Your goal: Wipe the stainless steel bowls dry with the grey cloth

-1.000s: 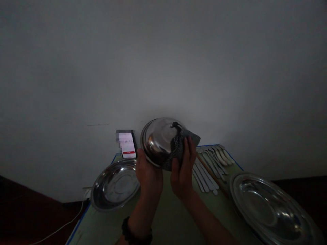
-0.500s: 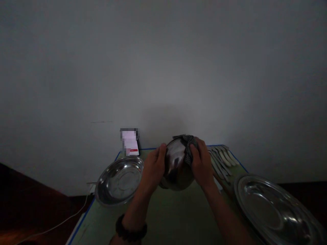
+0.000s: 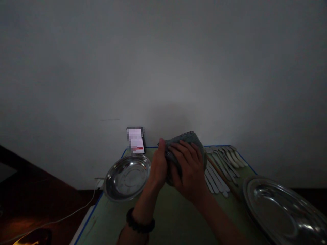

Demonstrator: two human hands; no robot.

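Observation:
A metal bowl (image 3: 170,180) is held up over the table, mostly hidden behind my hands and a grey cloth. My left hand (image 3: 158,166) grips the bowl's left side, thumb pointing up. Across the bowl's outer surface lies the grey cloth (image 3: 192,136), pressed there by my right hand (image 3: 189,166), whose fingers curve over it. Left of my hands rests a shiny metal basin (image 3: 127,178). Several spoons and other cutlery (image 3: 227,161) lie in a row to the right.
A large metal tray (image 3: 276,211) sits at the right edge of the green table (image 3: 168,217). A phone (image 3: 136,141) leans on the wall at the back. A wooden stick (image 3: 219,172) lies among the cutlery. A white cable (image 3: 74,215) hangs at the left.
My right hand has moved left with the cloth, from the bowl's right side across its surface. The cloth is more spread out and now covers most of the bowl. The view has shifted slightly.

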